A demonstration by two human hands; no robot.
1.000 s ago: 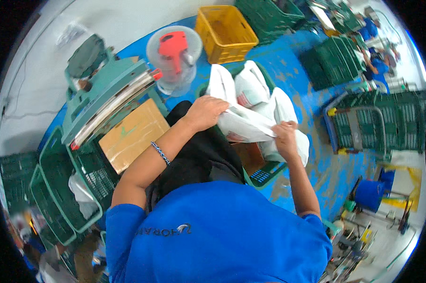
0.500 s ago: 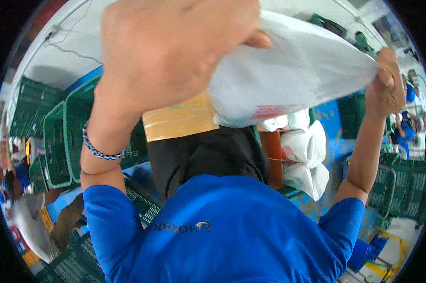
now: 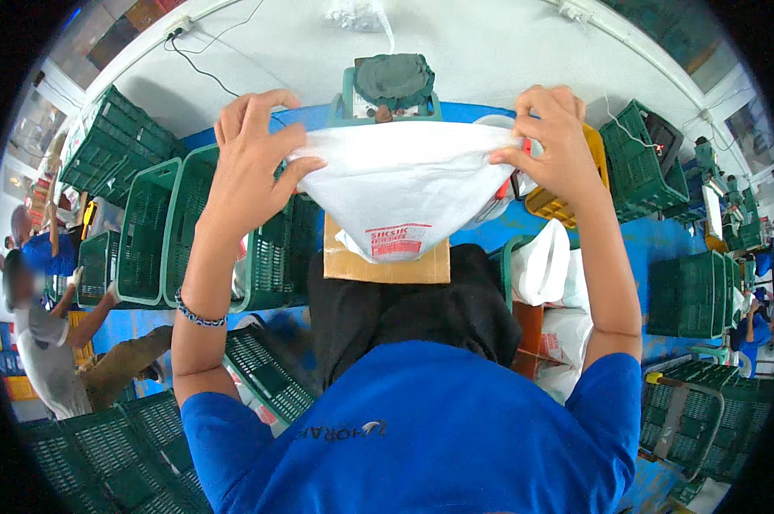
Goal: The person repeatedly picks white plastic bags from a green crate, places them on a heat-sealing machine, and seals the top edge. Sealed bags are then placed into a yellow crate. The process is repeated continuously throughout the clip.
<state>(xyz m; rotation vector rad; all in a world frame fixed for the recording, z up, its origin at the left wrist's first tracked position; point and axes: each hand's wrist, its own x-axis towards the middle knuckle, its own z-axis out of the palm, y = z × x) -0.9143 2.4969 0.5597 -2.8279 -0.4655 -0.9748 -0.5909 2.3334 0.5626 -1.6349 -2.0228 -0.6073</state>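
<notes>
1. At left stand green plastic crates (image 3: 149, 231), box-shaped with slatted walls.
2. In the middle, a thin, slightly creased white plastic bag (image 3: 404, 184) with red print hangs between the hands, wide at the top and narrowing below, in front of a flat tan cardboard carton (image 3: 387, 272).
3. At right, white filled bags (image 3: 543, 265), bulging and peaked, sit in a green crate.
4. The left hand (image 3: 254, 158) pinches the bag's upper left corner between thumb and forefinger, its other fingers loosely bent.
5. The right hand (image 3: 554, 146) pinches the upper right corner likewise, other fingers curled.
6. Half a second ago the bag slanted, the left hand looming close; now its top edge runs nearly level and the hands are closer together.
</notes>
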